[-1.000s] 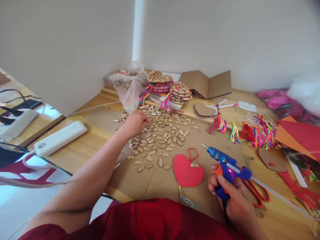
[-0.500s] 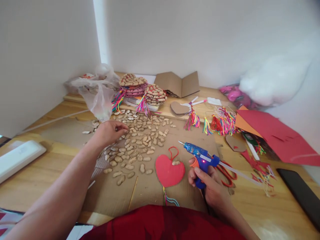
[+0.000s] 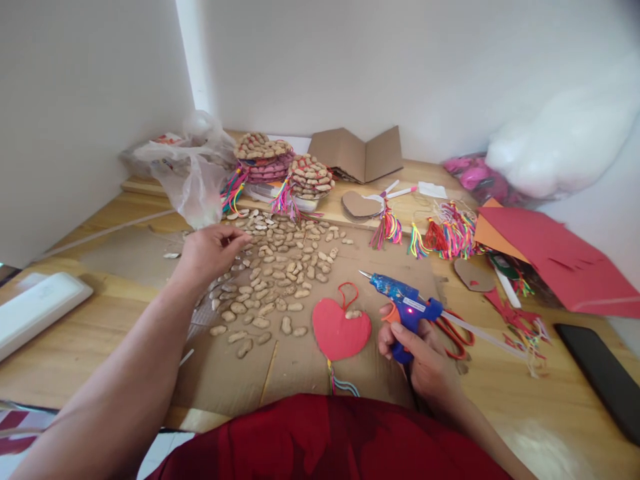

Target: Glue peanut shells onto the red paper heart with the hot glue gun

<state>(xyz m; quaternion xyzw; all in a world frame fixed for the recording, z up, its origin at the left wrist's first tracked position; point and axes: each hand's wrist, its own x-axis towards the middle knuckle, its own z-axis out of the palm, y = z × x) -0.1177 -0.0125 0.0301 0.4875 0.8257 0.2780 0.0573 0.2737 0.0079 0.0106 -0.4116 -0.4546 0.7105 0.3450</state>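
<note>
My right hand (image 3: 417, 350) grips a blue glue gun (image 3: 405, 308), its nozzle pointing left above the cardboard mat (image 3: 235, 373). Just left of it lies a red paper heart (image 3: 340, 329) with a loop, a coloured tassel and one peanut shell (image 3: 353, 314) stuck on it. My left hand (image 3: 207, 250) reaches over the left side of a spread of peanut shells (image 3: 280, 267), fingers curled toward them; whether it holds a shell is hidden.
Finished shell-covered hearts (image 3: 285, 167) are stacked at the back beside a plastic bag (image 3: 185, 167). Folded cardboard (image 3: 357, 153), coloured tassels (image 3: 440, 233), red paper sheets (image 3: 555, 260), red scissors (image 3: 455, 340) and a black phone (image 3: 600, 377) lie to the right. A white power strip (image 3: 37, 310) is on the left.
The view has swung right and settled. My left hand has stayed over the shells, shifting slightly along the pile's left edge. My right hand keeps holding the glue gun beside the heart.
</note>
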